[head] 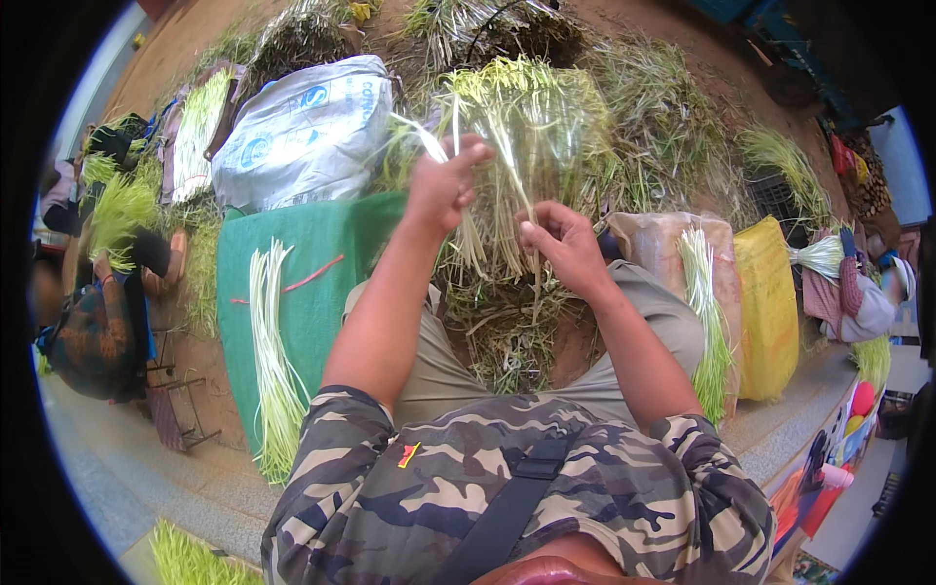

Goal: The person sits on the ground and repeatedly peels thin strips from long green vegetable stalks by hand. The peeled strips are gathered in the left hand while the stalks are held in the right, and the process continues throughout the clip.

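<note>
My left hand (444,183) is closed around a few pale leafy stalks, whose white ends stick out above the fist. Between the thumb and fingers of my right hand (559,245) is a thin pale stalk (518,175). Just beyond both hands lies a heap of yellow-green stalks (497,88), partly blurred. A bundle of white-stemmed stalks (270,322) rests on a green woven sack (234,270) at my left, beside a red tie (313,278). Another bundle (708,314) lies over a pale sack (647,227) at my right.
A white printed sack (307,139) stands front left, a yellow sack (768,307) at the right. Plant litter (658,117) covers much of the brown ground ahead. One person (95,329) sits at far left holding green stalks; another (863,300) at far right holds a pale bundle.
</note>
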### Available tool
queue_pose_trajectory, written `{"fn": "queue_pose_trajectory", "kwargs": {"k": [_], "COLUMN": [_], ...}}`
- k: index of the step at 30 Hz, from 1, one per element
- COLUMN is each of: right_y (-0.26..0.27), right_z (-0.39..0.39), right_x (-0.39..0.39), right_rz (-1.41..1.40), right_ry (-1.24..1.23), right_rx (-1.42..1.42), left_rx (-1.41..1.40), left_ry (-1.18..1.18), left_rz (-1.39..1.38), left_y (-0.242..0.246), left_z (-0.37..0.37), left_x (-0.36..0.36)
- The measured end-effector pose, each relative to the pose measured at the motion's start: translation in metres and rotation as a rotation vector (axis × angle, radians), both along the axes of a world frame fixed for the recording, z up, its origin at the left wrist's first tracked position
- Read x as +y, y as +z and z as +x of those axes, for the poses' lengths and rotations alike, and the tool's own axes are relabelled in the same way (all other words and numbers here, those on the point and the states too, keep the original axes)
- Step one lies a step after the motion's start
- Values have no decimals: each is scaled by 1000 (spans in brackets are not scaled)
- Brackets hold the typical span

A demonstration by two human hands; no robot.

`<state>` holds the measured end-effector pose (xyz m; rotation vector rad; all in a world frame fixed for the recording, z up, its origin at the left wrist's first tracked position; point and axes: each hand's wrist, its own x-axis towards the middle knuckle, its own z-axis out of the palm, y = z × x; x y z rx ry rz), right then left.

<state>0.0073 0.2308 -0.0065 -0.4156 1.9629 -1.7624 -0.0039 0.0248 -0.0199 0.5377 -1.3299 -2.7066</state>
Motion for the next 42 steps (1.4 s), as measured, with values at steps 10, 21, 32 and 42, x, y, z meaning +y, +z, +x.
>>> {"fn": "queue_pose_trajectory", "kwargs": {"k": [10,21,32,42], "right_y": [4,15,27,37], "right_z": [9,11,-6,-4], "right_x": [9,2,-22,-23], "right_rz": [95,289,277,254], "right_ry": [38,-65,-264,-244], "right_rx": [96,401,752,768], "left_rx": [32,104,183,146], "left_ry": [-48,-119,86,153], "left_rz": [160,43,-46,-27], "left_y": [-3,8,4,10], "left_z": [12,13,23,24], "left_x": [12,20,54,47]}}
